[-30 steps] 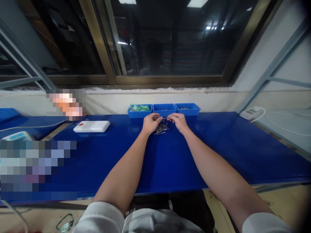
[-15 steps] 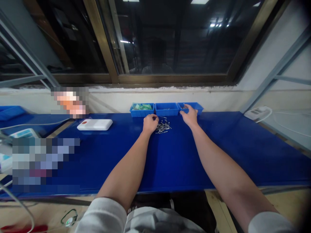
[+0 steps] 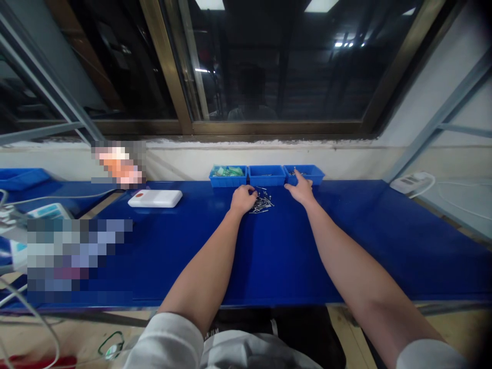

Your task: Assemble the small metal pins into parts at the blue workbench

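My left hand [image 3: 243,200] rests at the left edge of a loose pile of thin silvery metal pieces [image 3: 263,203], possibly screws or rivets. Its fingers are curled with thumb and fingertips close together; what they pinch, if anything, is too small to make out. My right hand [image 3: 302,190] is at the front of the right blue bin [image 3: 315,176], index finger stretched over the rim and thumb held apart. Small metal pieces show inside that bin. Left of it stand the middle blue bin [image 3: 266,180], with a few small pieces in it, and the left blue bin [image 3: 228,181] holding green-tinted plastic bags.
A white oblong device [image 3: 155,199] with a red spot lies on the blue tabletop [image 3: 280,256]. At the right is a white power strip [image 3: 408,182] with a cable. Another blue tray [image 3: 23,178] sits far left. Metal frame posts flank the table, with a window behind.
The right hand's index finger has straightened over the right bin. My left hand's fingers have drawn lower, closer onto the pile. The whole view has shifted slightly.
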A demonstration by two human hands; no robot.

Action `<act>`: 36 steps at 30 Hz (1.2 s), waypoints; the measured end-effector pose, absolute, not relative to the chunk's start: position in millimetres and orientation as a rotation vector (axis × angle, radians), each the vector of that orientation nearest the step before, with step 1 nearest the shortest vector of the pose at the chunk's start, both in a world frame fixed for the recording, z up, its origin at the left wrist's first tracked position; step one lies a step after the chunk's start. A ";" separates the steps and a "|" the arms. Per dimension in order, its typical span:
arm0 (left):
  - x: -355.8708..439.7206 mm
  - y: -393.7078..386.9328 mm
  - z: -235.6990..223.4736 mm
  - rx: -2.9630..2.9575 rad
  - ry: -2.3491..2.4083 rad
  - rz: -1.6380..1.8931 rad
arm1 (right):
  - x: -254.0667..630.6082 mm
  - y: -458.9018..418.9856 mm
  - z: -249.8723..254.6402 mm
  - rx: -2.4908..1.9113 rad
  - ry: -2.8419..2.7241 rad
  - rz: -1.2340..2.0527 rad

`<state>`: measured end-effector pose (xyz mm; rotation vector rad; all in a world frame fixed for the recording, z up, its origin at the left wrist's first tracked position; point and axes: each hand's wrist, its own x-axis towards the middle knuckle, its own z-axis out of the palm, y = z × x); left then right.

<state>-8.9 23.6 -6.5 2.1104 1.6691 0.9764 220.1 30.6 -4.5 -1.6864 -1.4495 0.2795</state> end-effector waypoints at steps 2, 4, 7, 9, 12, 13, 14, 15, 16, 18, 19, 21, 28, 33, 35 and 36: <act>-8.5 23.4 -6.8 2.121 1.673 0.957 | 219.9 28.8 -3.9 -1.698 -1.447 0.282; -8.2 23.1 -7.3 2.137 1.675 0.945 | 218.9 27.7 -3.1 -1.691 -1.462 0.254; -7.6 22.9 -7.9 2.158 1.689 0.934 | 213.6 28.0 -2.8 -1.647 -1.589 0.145; -7.3 23.2 -8.2 2.173 1.700 0.930 | 207.7 28.7 -4.0 -1.615 -1.726 0.084; -7.2 23.7 -8.5 2.193 1.709 0.926 | 198.4 27.9 -7.1 -1.594 -1.887 0.069; -7.3 23.7 -8.5 2.195 1.709 0.923 | 195.5 26.8 -7.9 -1.588 -1.906 0.059; -7.2 23.3 -8.4 2.196 1.710 0.925 | 192.8 25.3 -8.3 -1.579 -1.905 0.036; -6.9 22.6 -8.3 2.201 1.708 0.931 | 190.1 23.4 -8.4 -1.565 -1.888 0.002; -6.4 21.4 -8.2 2.218 1.699 0.939 | 187.3 21.4 -8.3 -1.539 -1.869 -0.035; -4.4 17.9 -8.0 2.294 1.642 0.941 | 181.4 17.8 -8.0 -1.459 -1.872 -0.083; -2.9 15.8 -8.0 2.346 1.595 0.923 | 178.4 16.5 -8.3 -1.421 -1.899 -0.083; 0.5 11.8 -8.2 2.433 1.521 0.845 | 173.3 15.4 -10.4 -1.394 -1.965 -0.034; 7.0 10.1 -10.9 2.548 1.418 0.675 | 169.3 20.1 -20.4 -1.477 -2.050 0.159; 7.2 11.0 -10.1 2.571 1.435 0.645 | 168.7 15.0 -13.8 -1.599 -1.977 0.145; 7.4 10.4 -8.6 2.595 1.458 0.591 | 167.7 11.9 -9.5 -1.710 -1.947 0.110; 7.5 10.1 -7.9 2.604 1.473 0.564 | 167.1 10.6 -7.5 -1.762 -1.945 0.101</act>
